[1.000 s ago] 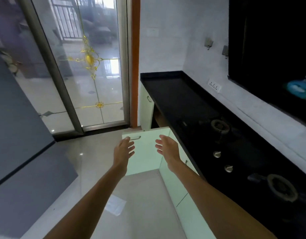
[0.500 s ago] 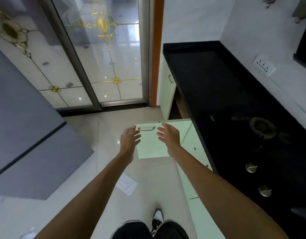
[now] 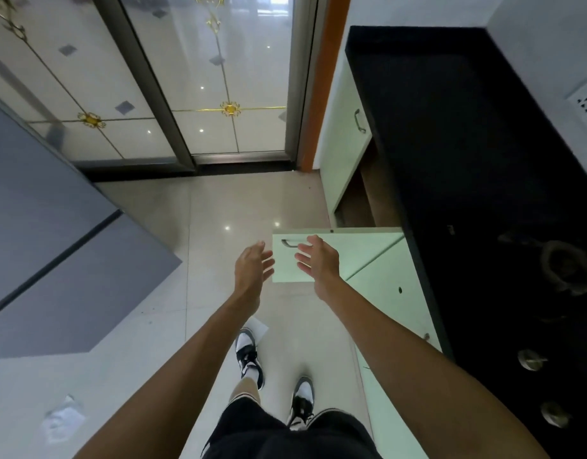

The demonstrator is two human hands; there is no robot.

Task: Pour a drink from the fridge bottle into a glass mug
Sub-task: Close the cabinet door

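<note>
Head view has tilted floorward; the left hand [image 3: 252, 271] and right hand [image 3: 318, 263], spread and empty, now near the pale-green open cabinet door [image 3: 351, 256]. Neither bottle nor glass mug shows; fetching lies ahead.

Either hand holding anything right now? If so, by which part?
Nothing is held. The left hand and right hand are both open and empty, in the air before the open cabinet door; neither grips its handle.
</note>
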